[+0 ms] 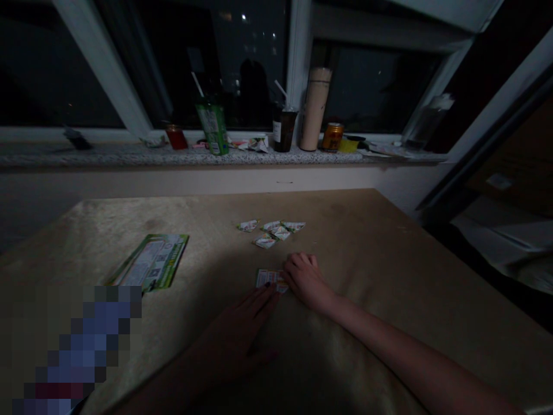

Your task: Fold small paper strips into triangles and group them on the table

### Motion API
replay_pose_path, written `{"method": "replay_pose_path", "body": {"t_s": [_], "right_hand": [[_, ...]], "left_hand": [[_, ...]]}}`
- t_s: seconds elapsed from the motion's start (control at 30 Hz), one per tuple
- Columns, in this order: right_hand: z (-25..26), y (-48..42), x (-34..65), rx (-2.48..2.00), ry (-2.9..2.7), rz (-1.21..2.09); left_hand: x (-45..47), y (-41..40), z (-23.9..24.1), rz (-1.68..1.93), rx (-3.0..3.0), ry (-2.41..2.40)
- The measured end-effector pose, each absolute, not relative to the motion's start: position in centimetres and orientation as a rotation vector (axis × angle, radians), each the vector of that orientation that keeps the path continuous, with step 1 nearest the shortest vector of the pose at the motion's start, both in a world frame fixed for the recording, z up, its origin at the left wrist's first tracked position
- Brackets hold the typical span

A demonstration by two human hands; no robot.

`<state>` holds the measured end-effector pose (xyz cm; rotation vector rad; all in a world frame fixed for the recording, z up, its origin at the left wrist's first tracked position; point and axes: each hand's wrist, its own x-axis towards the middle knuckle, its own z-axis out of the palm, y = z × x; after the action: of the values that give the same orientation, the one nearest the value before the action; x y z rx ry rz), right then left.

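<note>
A small printed paper piece (266, 278) lies on the tan table (389, 259) in front of me. My left hand (242, 328) lies flat with its fingers stretched out, the fingertips resting on the paper's near edge. My right hand (305, 278) has its fingers curled and pressed down on the paper's right end. Just beyond, several small folded paper pieces (272, 231) sit in a loose cluster, apart from both hands.
A green printed leaflet (151, 262) lies on the table's left. On the stone windowsill (86, 154) stand a green carton with a straw (212, 127), a dark cup (284, 129), a tall tumbler (315, 108), a red jar (176, 137) and a can (332, 136). The room is dim.
</note>
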<state>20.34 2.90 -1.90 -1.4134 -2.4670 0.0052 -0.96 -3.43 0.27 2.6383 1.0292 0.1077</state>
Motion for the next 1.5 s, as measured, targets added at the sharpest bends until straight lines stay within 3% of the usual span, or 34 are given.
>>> {"method": "replay_pose_path", "body": {"t_s": [1.5], "right_hand": [[-2.2,3.0,20.0,-1.438,-2.468,-0.106]], "left_hand": [[-1.3,-2.8,-0.1,0.123,2.650,0.980]]}}
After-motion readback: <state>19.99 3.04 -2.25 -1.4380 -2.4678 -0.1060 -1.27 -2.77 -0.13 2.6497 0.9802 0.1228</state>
